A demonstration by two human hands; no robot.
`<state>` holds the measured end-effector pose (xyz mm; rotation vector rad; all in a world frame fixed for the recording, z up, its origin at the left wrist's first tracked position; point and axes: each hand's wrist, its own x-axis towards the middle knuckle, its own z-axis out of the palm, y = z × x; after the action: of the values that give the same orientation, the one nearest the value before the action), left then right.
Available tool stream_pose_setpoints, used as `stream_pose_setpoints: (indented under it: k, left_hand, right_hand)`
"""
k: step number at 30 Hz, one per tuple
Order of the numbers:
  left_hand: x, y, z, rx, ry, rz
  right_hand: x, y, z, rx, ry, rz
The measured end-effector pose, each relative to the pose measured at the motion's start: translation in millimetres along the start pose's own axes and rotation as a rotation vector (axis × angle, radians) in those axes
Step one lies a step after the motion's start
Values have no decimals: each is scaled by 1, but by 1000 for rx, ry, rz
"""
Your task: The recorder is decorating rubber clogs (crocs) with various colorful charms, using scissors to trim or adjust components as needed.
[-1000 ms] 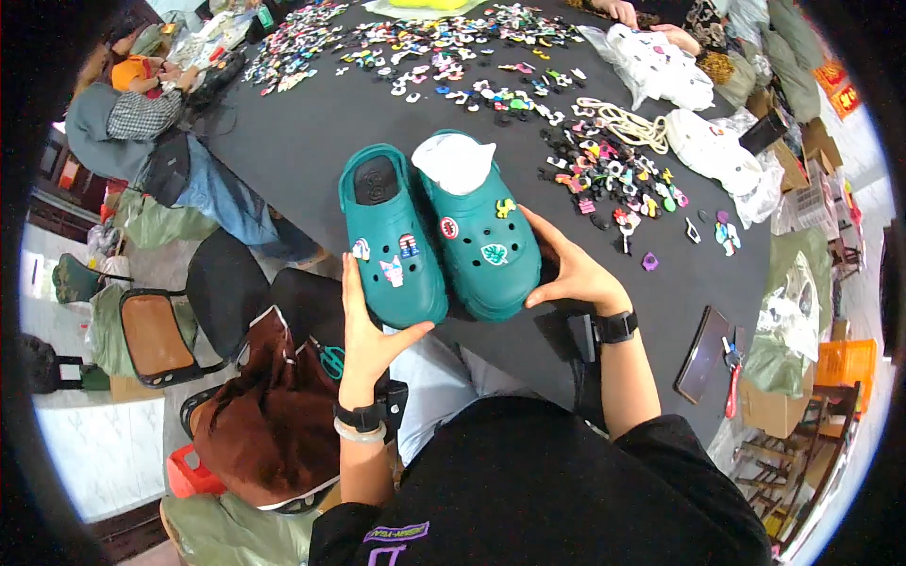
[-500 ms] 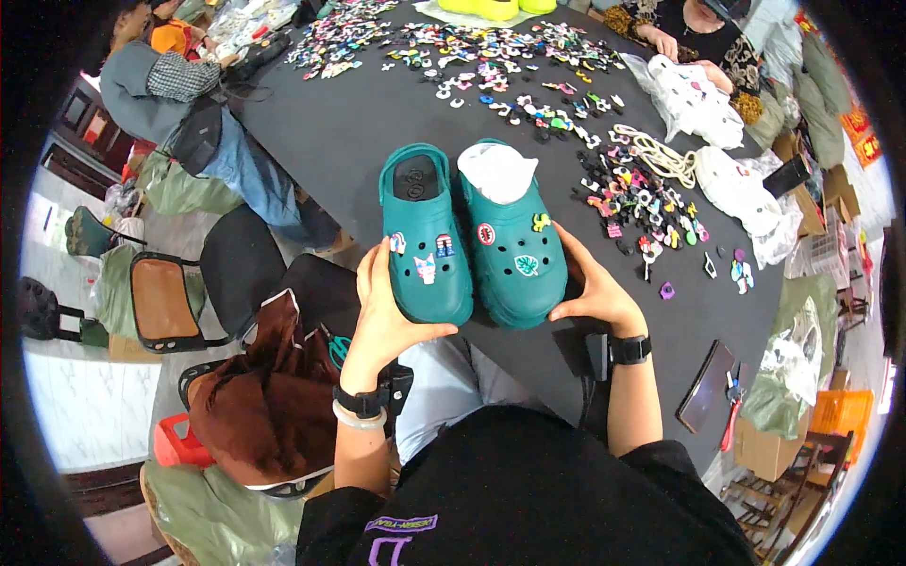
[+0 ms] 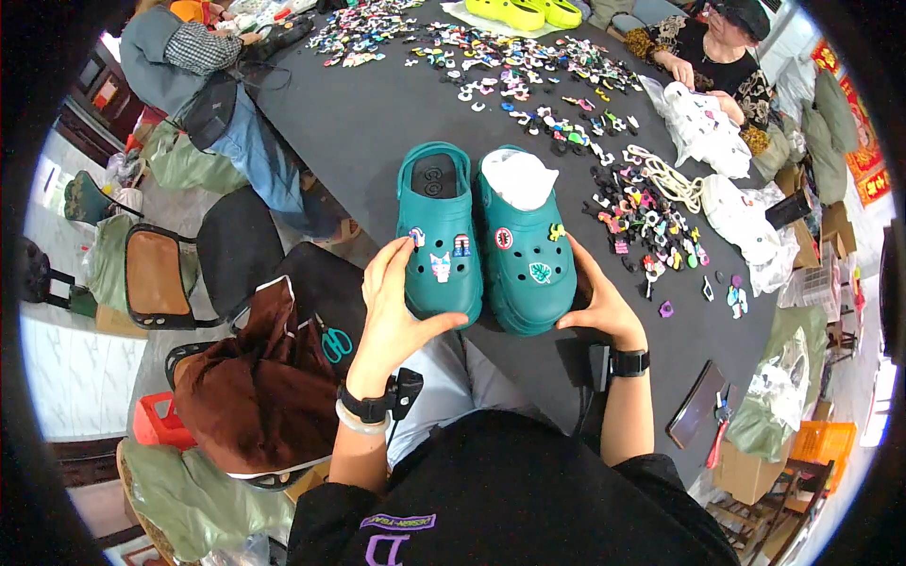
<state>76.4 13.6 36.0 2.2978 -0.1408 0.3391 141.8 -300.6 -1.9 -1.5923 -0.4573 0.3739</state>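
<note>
We are holding a pair of green shoes [image 3: 449, 300] side by side near the edge of the black table [image 3: 349, 137], toes toward us, left hand [image 3: 391, 307] cupping the left shoe [image 3: 436, 217], right hand [image 3: 609, 307] the right shoe [image 3: 521, 300]. The left is showing a dark insole [image 3: 435, 177] and three charms [image 3: 441, 268]; the right is wearing a red badge [image 3: 503, 238], green leaf [image 3: 539, 273] and yellow charm [image 3: 557, 231], white stuffing [image 3: 519, 180] filling its opening.
</note>
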Motion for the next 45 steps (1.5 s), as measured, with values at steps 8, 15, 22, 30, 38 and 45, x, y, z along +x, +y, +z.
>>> stream_pose_setpoints:
  k: [8, 15, 22, 30, 38, 45]
  left_hand:
    - [5, -5, 0, 299, 86, 129]
    - [2, -6, 4, 168, 151, 59]
    - [0, -6, 18, 186, 120, 69]
    - [-6, -17, 32, 44, 249, -39]
    - [-5, -13, 27, 69, 173, -31]
    - [-10, -18, 35, 70, 255, 23]
  right_hand:
    - [0, 1, 0, -6, -1, -18]
    - [0, 0, 0, -11, -2, -14]
    - [-1, 3, -3, -24, -3, -6]
    - [-1, 3, -1, -6, -2, -7]
    - [0, 1, 0, 12, -11, -13]
    - [-2, 6, -4, -121, -14, -72]
